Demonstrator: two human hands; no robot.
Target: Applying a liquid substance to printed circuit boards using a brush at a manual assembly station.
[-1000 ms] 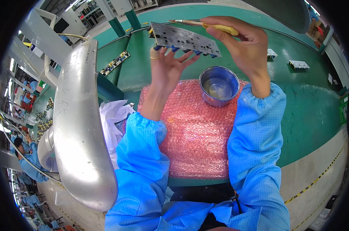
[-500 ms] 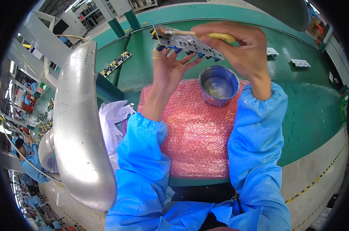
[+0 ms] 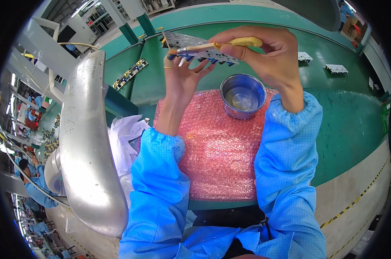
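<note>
My left hand [image 3: 181, 82] supports a circuit board [image 3: 183, 40] from below, fingers closed around its component side. The board is held tilted above the table, its pale solder side turned up. My right hand [image 3: 273, 58] grips a brush [image 3: 204, 46] by its yellow handle. The bristles touch the board near its lower left edge. Below the hands, a metal bowl [image 3: 243, 114] with some clear liquid in it stands on pink bubble wrap [image 3: 217, 151].
A large metal duct [image 3: 87, 142] rises at the left, beside crumpled white cloth or paper [image 3: 123, 142]. Another populated board [image 3: 130, 73] lies at the far left of the green table [image 3: 342, 129]. More boards [image 3: 336, 69] lie at the far right. People in blue work in the left background.
The brush tip has gone from the board's upper left corner down to its lower left edge. My left hand and the board have shifted slightly left.
</note>
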